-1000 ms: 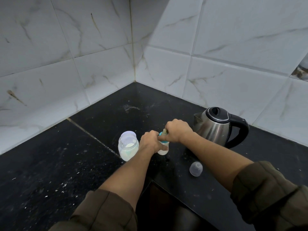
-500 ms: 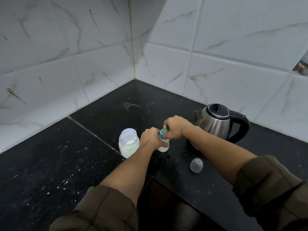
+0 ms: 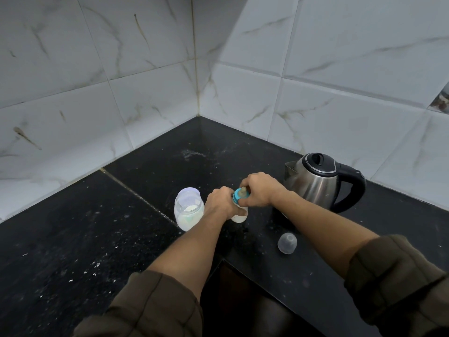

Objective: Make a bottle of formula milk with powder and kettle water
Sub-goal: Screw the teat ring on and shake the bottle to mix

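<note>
While the head view looks down into a tiled corner, both bare forearms reach forward over the black speckled tabletop and meet at a small baby bottle. The left hand is wrapped round the bottle's body from its left side. Its fingers are mostly hidden behind the hand and the bottle, but the curl of the hand shows it grasping the bottle. The bottle stands upright on the tabletop, with pale milky liquid showing in the part below the hands.

The right hand comes in from the right and sits on top of the bottle. Its fingers are clenched round the teal collar, and the beige teat pokes out between them and the thumb.

Just left of the left-hand fingers, almost touching the wrist, stands a clear powder jar with white powder in it. Whether its pale top is a lid cannot be told. Right of the right-hand fingers, beyond the wrist, a steel kettle with a black lid and handle stands close to the wall, spout towards the hands. Nearer the person than the fingers, under the right forearm's line, a clear domed cap lies alone on the tabletop. Olive sleeves are pushed up both arms.
</note>
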`<action>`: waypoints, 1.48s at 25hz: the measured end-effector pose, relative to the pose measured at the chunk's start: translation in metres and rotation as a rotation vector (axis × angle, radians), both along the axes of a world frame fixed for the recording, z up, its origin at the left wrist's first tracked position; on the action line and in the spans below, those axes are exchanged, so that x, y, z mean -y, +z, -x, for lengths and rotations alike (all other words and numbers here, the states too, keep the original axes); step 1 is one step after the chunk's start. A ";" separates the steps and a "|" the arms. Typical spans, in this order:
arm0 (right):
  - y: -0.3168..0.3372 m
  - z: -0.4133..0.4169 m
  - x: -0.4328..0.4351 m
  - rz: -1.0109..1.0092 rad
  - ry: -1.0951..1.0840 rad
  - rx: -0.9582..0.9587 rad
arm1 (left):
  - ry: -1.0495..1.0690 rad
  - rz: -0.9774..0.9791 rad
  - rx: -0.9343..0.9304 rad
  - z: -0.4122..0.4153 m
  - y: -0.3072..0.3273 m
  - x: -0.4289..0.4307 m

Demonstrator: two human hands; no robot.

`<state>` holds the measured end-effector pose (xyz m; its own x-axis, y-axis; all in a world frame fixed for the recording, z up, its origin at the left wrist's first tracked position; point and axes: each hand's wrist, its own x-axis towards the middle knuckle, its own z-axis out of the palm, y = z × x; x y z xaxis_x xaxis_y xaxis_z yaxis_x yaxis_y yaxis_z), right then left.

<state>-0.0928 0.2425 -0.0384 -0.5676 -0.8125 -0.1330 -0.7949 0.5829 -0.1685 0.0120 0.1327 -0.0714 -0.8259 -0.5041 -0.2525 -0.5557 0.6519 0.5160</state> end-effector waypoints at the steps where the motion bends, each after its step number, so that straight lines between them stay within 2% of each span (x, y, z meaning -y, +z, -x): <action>1: 0.001 0.000 0.001 -0.011 -0.014 0.006 | 0.000 0.000 -0.001 0.000 0.000 0.000; 6: 0.004 -0.004 0.007 -0.060 -0.051 0.017 | -0.001 -0.001 -0.003 0.001 -0.002 0.001; 15: 0.014 -0.006 0.009 -0.128 0.025 -0.022 | -0.030 0.025 0.000 0.003 -0.004 0.003; 21: 0.020 -0.004 0.012 -0.211 0.115 -0.117 | -0.044 0.039 0.010 0.005 -0.004 0.003; 33: 0.015 -0.005 0.018 -0.196 0.085 -0.088 | -0.025 0.034 -0.005 0.005 -0.007 0.003; 37: 0.018 -0.002 0.017 -0.187 0.089 -0.006 | -0.026 0.039 0.004 0.005 -0.006 0.003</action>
<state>-0.0910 0.2254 -0.0204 -0.4962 -0.8208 -0.2831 -0.8452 0.5312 -0.0588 0.0073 0.1298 -0.0778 -0.8378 -0.4921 -0.2365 -0.5405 0.6857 0.4875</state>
